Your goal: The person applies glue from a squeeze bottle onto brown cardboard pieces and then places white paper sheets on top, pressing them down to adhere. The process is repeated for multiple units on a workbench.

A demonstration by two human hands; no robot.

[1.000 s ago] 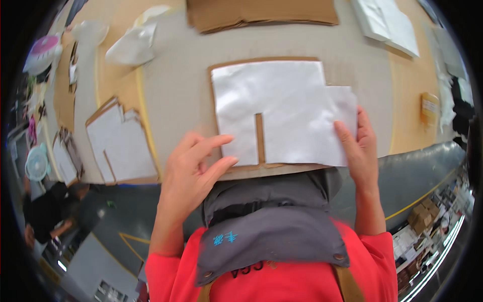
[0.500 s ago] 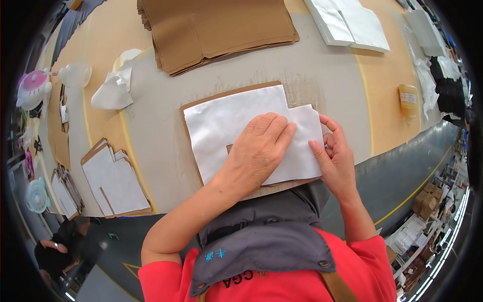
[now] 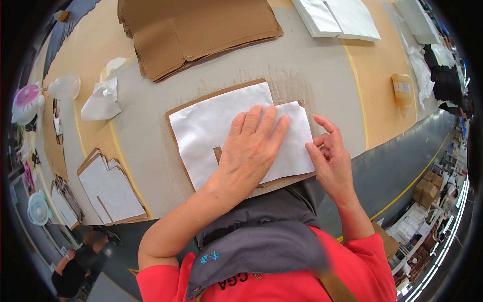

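A notched white sheet lies over a slightly larger brown piece, whose edges show along the far and left sides. A narrow brown slot shows in the sheet beside my left hand. My left hand rests flat on the sheet, fingers stretched toward its notch. At the sheet's right edge is my right hand, thumb tip close to or touching that edge. Its index finger reaches out apart from the thumb and the other fingers are bent, with nothing visible between them.
Stacked brown pieces lie at the far side of the table, white stacks to their right. A bottle of amber liquid is at right. Finished-looking white-and-brown pieces sit at left, near crumpled white material. Another person is at lower left.
The view has shifted, so the table things sit further left. My right index finger has straightened and moved away from the sheet's edge. My left hand stays flat on the sheet.
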